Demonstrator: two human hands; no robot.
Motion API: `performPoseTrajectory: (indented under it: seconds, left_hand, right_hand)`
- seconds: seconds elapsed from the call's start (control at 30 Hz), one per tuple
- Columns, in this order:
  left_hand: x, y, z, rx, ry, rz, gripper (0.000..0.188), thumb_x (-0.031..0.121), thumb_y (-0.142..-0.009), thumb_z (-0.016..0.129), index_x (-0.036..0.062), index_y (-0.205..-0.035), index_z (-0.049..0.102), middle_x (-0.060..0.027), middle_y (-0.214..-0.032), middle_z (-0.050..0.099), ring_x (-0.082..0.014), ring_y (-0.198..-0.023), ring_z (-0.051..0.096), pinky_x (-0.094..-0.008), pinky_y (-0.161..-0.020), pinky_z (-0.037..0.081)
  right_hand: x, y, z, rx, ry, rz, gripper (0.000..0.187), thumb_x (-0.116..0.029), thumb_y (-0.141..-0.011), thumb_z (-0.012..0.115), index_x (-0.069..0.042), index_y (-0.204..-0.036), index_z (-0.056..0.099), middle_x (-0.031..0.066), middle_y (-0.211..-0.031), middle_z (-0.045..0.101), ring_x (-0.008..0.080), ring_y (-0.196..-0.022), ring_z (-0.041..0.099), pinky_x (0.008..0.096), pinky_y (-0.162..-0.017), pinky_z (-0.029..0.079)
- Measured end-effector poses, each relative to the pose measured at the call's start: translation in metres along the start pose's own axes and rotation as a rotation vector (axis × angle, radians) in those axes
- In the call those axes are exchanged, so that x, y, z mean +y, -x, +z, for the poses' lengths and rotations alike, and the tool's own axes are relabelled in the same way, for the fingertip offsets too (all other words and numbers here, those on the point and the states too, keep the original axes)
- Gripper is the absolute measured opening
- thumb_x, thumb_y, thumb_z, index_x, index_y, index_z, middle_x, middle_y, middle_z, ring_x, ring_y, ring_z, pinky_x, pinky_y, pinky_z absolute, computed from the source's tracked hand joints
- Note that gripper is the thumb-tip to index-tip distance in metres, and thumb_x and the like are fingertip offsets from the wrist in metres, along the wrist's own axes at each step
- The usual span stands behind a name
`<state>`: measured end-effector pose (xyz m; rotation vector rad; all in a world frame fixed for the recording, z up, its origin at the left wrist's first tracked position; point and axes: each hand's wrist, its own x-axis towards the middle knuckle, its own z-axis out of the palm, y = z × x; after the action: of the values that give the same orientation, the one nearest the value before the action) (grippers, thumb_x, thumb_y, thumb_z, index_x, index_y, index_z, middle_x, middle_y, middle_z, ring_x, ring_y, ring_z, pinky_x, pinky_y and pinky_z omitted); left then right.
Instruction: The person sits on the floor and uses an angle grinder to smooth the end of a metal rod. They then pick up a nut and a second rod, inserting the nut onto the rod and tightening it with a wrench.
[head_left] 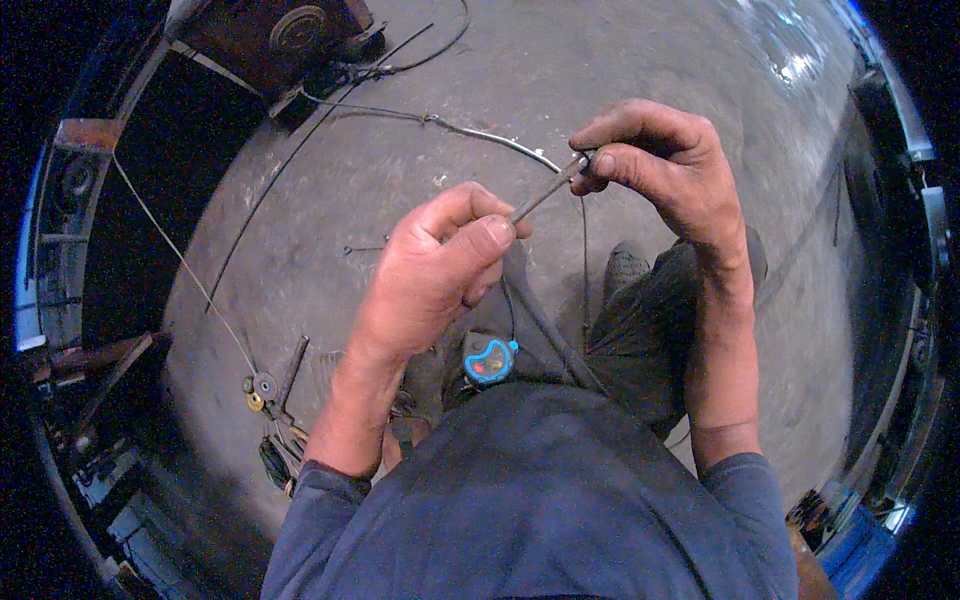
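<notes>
My left hand [445, 255] is closed, its thumb and forefinger pinching a thin dark cable [541, 197] that runs up to my right hand. With thumb and forefinger my right hand [665, 165] grips the cable's far end, where a small piece of bright metal shows. Just left of those fingertips, a longer cable with a pale shiny stretch [500, 140] comes in from the far left. Below my right fingers a thin dark line [585, 260] hangs down. How these pieces join is too small to tell.
A brown box-like machine [300, 40] stands far left, with a long dark rod [285, 165] on the grey floor [400, 165]. Tools and small round parts [265, 390] lie at lower left. A blue-rimmed gadget [488, 361] on a cord rests near my waist. A blue container [860, 550] is lower right.
</notes>
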<state>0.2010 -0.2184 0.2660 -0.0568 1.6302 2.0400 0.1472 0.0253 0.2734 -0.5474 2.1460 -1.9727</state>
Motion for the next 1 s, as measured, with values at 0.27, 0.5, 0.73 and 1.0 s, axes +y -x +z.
performPoseTrajectory:
  seconds: [0.27, 0.5, 0.73, 1.0]
  left_hand:
    - [0.001, 0.0, 0.003, 0.01, -0.111, 0.076, 0.022, 0.025, -0.095, 0.062, 0.004, -0.098, 0.062, 0.0071, -0.066, 0.047, -0.0013, -0.056, 0.039, -0.0204, -0.048, 0.029]
    - [0.002, 0.003, 0.008, 0.077, -0.277, 0.109, 0.02, 0.023, -0.095, 0.061, 0.0027, -0.097, 0.061, 0.0066, -0.067, 0.048, -0.0018, -0.058, 0.039, -0.0209, -0.05, 0.03]
    - [-0.003, -0.002, -0.007, -0.064, 0.132, -0.015, 0.025, 0.027, -0.098, 0.056, 0.0019, -0.099, 0.06, 0.0064, -0.058, 0.042, -0.0028, -0.046, 0.033, -0.021, -0.042, 0.026]
    - [-0.015, -0.01, -0.019, -0.255, 0.507, -0.061, 0.03, 0.027, -0.101, 0.05, -0.0018, -0.105, 0.056, 0.0035, -0.051, 0.041, -0.0047, -0.036, 0.029, -0.0208, -0.038, 0.026]
  right_hand:
    - [0.008, -0.003, 0.004, 0.007, 0.097, 0.0, 0.023, -0.022, -0.094, 0.064, 0.0, -0.092, 0.066, 0.0025, -0.076, 0.063, 0.0106, -0.069, 0.059, 0.0272, -0.064, 0.051]
    - [0.005, -0.006, 0.007, -0.047, 0.441, -0.016, 0.034, -0.031, -0.101, 0.051, -0.002, -0.086, 0.062, 0.0019, -0.072, 0.06, 0.0117, -0.065, 0.056, 0.0292, -0.06, 0.048]
    - [0.006, -0.003, -0.002, -0.093, -0.231, 0.108, 0.037, -0.032, -0.103, 0.047, 0.0, -0.104, 0.067, 0.0054, -0.081, 0.065, 0.0125, -0.069, 0.059, 0.0275, -0.066, 0.05]
    - [0.006, -0.003, 0.003, -0.051, 0.085, -0.02, 0.029, -0.027, -0.096, 0.06, -0.001, -0.109, 0.066, 0.0033, -0.084, 0.065, 0.0093, -0.076, 0.059, 0.0262, -0.068, 0.05]
